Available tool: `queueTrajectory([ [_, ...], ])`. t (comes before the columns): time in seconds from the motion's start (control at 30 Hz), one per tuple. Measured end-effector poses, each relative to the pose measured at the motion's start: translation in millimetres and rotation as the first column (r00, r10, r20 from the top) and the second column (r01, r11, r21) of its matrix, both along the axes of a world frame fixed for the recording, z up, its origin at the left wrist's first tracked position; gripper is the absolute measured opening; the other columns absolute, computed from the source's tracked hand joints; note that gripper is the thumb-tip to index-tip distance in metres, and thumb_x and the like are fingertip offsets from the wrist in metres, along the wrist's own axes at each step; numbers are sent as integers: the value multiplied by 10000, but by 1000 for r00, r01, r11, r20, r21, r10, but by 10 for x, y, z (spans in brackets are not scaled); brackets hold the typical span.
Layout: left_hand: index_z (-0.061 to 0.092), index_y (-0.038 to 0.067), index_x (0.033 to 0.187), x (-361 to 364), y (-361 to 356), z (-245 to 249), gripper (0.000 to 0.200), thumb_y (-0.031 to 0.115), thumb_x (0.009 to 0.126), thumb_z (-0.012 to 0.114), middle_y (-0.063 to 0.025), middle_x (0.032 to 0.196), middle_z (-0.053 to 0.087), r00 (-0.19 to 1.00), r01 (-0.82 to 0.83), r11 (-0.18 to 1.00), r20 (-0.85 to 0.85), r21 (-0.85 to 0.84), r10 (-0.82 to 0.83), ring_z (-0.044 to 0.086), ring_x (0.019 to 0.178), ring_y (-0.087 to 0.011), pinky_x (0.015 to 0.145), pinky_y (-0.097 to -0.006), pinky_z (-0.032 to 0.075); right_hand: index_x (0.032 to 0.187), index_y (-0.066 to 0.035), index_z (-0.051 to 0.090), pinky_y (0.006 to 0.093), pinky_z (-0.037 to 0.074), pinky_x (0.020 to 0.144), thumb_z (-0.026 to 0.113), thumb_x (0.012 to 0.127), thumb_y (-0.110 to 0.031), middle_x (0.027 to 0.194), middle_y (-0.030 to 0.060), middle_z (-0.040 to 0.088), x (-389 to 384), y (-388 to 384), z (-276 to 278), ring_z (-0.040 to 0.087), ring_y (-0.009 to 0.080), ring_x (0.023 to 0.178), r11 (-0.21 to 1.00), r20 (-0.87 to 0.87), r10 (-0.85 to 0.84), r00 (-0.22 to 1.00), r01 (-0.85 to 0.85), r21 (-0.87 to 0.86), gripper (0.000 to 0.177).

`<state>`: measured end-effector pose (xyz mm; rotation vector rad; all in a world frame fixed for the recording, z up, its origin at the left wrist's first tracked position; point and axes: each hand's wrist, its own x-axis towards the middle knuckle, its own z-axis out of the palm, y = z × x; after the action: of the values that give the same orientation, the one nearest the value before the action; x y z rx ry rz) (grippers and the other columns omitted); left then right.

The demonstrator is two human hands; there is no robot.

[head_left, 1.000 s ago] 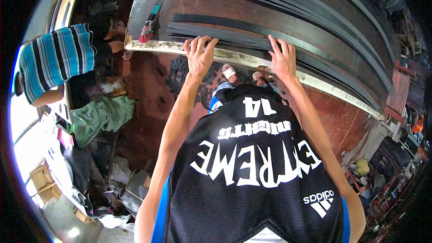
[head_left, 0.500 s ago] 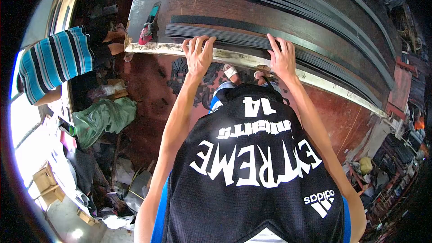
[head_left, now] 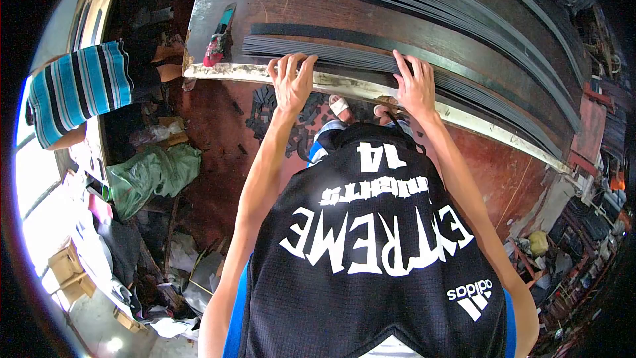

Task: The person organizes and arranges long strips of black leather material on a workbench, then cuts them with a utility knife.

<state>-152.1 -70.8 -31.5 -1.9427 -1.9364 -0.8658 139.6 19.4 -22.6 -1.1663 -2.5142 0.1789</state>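
A stack of long, thin dark grey strips (head_left: pixel 351 57) lies along the near edge of the worktable (head_left: pixel 291 6). My left hand (head_left: pixel 293 83) curls its fingertips over the stack close to its left end. Farther right, my right hand (head_left: pixel 415 86) has its fingers bent over the same strips, somewhat apart. Both palms hang by the table's pale front edge; the undersides of the fingers are hidden. Just behind the stack runs a separate, darker strip (head_left: pixel 298 30). To the left of my left hand lies a cutter-like tool (head_left: pixel 218 40) with a teal part and a red part.
More long strips (head_left: pixel 424 10) stretch across the back of the table. Dark offcuts (head_left: pixel 265 106) litter the red floor near my feet. At left, a person in a striped blue garment (head_left: pixel 83 89) is beside a green sack (head_left: pixel 156 172). Clutter stands at the right.
Both my hands and the strips keep the same position. The person at left has shifted slightly leftward, and their hand has drawn back from near the table's corner.
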Motion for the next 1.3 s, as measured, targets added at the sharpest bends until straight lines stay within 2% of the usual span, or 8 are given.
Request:
queueTrajectory([
  [0.23,677,185,1090,0,-3,10,293,105,814,732,9,1024,639,1000,-10,1000,-14,-15,10,593,978,-200,945,-438,358,1481,-180,462,446,414,987,696,828,-85,1197,118,547,-2,-1,-2,518,324,1087,1000,4,-1,1000,1,5,701],
  [1.3,648,182,1063,8,-23,6,273,105,807,705,5,1011,616,1000,5,1000,8,-8,-5,590,968,-204,936,-460,357,1465,-170,480,449,421,972,702,820,-83,1180,121,545,-9,-1,25,518,328,1075,1000,3,-4,1000,4,6,687],
])
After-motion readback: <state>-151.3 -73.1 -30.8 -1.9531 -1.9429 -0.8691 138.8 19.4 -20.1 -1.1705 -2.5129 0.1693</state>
